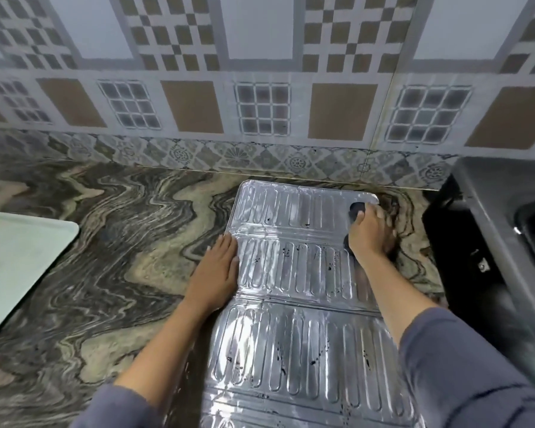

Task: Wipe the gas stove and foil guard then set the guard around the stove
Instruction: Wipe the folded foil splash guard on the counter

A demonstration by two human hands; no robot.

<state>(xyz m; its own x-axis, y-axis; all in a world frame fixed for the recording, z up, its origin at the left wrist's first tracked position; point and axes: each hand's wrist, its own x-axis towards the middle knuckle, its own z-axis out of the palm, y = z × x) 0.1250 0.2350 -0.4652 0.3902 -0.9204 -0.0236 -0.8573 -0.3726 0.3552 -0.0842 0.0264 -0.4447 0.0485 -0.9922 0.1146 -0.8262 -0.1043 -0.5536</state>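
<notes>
Foil guard (291,288) lies flat and unfolded on the marbled counter (105,257), running from the near edge of the view out toward the tiled wall (260,88). Its ribbed panels are joined by creases, and small dark specks dot the near and middle panels.

The left hand (215,273) rests palm down at the guard's left edge, level with the middle panel. Its fingers are straight and together, lying partly on the counter and partly on the foil; it grips nothing.

The right hand (369,233) is on the guard's far right corner. Its fingers are curled down over a dark pad (356,208), pressing it onto the foil. Only part of the pad shows beyond the fingertips, with another dark bit under the heel of the hand. Whether it is a sponge or a cloth cannot be told.

Both forearms are bare, with grey sleeves (476,366) pushed up.

To the right stands the stove (491,242), dark, with a burner well at the right edge of the view; the guard lies just beside it, not around it. A pale green tray (19,251) sits at the left, well apart from the guard.
</notes>
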